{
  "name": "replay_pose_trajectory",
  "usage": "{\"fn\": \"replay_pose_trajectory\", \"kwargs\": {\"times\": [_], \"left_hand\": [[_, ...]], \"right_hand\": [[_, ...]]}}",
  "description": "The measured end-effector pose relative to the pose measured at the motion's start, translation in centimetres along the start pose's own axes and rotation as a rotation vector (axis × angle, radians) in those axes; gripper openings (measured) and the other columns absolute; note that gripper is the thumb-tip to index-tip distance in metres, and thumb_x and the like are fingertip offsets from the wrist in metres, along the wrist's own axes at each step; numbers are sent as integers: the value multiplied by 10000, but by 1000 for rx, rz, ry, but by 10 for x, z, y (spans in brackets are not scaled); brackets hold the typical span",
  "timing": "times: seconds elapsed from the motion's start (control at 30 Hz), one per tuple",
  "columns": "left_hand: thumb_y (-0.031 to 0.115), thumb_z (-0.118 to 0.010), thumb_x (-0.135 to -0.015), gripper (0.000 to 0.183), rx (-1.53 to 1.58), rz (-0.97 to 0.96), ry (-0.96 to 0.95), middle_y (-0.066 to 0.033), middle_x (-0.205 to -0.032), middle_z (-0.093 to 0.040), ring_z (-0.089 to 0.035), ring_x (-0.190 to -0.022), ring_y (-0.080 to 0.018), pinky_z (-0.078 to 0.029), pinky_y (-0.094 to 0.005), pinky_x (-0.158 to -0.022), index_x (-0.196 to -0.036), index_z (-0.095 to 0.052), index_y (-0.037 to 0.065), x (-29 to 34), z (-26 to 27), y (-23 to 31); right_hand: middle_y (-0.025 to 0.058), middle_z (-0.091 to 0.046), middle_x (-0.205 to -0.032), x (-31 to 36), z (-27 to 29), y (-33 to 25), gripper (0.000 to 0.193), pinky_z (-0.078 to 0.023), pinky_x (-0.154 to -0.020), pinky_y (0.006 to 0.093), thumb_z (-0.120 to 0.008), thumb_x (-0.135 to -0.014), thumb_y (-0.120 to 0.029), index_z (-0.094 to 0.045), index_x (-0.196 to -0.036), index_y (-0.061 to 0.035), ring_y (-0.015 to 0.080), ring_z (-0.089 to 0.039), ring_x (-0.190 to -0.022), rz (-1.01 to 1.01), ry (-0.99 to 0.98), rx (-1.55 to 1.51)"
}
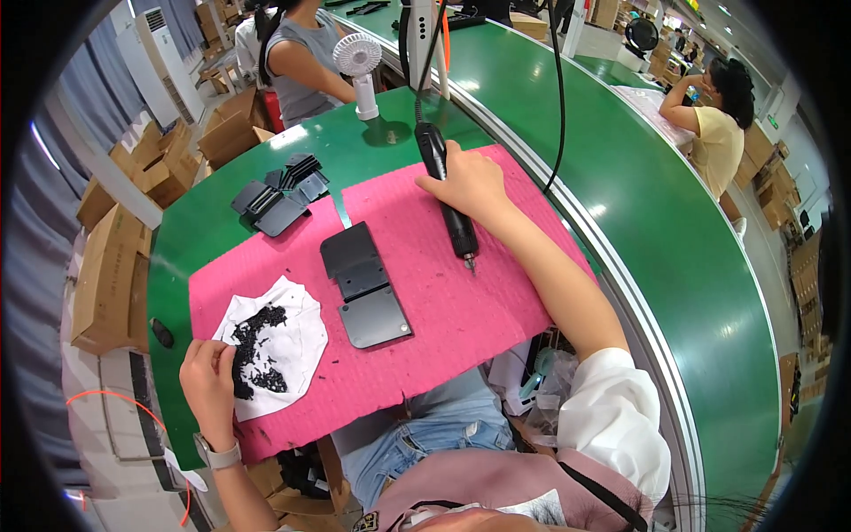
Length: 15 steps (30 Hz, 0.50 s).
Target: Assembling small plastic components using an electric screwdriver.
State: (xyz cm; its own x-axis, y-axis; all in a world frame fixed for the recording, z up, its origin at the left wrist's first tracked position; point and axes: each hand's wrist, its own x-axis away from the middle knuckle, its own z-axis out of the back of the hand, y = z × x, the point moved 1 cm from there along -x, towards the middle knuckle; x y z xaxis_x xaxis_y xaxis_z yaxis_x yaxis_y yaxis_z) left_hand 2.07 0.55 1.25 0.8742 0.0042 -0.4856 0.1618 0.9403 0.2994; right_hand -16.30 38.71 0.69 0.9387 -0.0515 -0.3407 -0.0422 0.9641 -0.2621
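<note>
— In the head view, what did the right hand (470, 184) have?

— It was closed around a black electric screwdriver (448, 197), gripping it about mid-body. The tool's long axis ran away from the person to near, slightly tilted; its bit pointed toward the person, tip down at the pink mat (461, 310), and its cable rose from the far end.

— And the left hand (211, 383)?

— Fingers curled and pinched at the near-left edge of a white sheet (297, 341) strewn with small black screws (257, 350).

— What lay between the hands?

— A flat black hinged plate (363, 285), lengthwise roughly parallel to the screwdriver, just left of the bit. Beyond it, farther from the left hand, sat a pile of black parts (282, 197) on the green tabletop (204, 239).
</note>
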Motion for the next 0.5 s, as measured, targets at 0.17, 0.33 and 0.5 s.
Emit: {"fn": "replay_pose_trajectory", "kwargs": {"times": [0.17, 0.33, 0.5], "left_hand": [[11, -705, -725, 143, 75, 49, 9, -138, -652, -536, -505, -528, -229, -400, -323, -507, -740, -576, -49, 0, -1, -2], [11, -681, -765, 108, 177, 153, -2, -107, -669, -586, -542, -555, -148, -426, -272, -518, -775, -595, -54, 1, -7, -16], [16, -639, -819, 82, 659, 384, -108, -63, -757, -647, -592, -647, -95, -469, -227, -563, -848, -629, -60, -13, -10, -12]], "right_hand": [[165, -639, -703, -14, -8, -2, 533, -505, -642, 394, -690, -647, -481, -640, -792, 30, 297, -652, -682, -29, -167, -271], [100, -599, -665, -11, -4, -11, 479, -465, -600, 334, -698, -680, -444, -629, -776, 20, 189, -598, -634, -5, -206, -640], [31, -561, -711, -12, 27, -67, 351, -431, -566, 260, -670, -791, -373, -580, -885, -47, 102, -537, -608, 79, -340, -1308]]}}
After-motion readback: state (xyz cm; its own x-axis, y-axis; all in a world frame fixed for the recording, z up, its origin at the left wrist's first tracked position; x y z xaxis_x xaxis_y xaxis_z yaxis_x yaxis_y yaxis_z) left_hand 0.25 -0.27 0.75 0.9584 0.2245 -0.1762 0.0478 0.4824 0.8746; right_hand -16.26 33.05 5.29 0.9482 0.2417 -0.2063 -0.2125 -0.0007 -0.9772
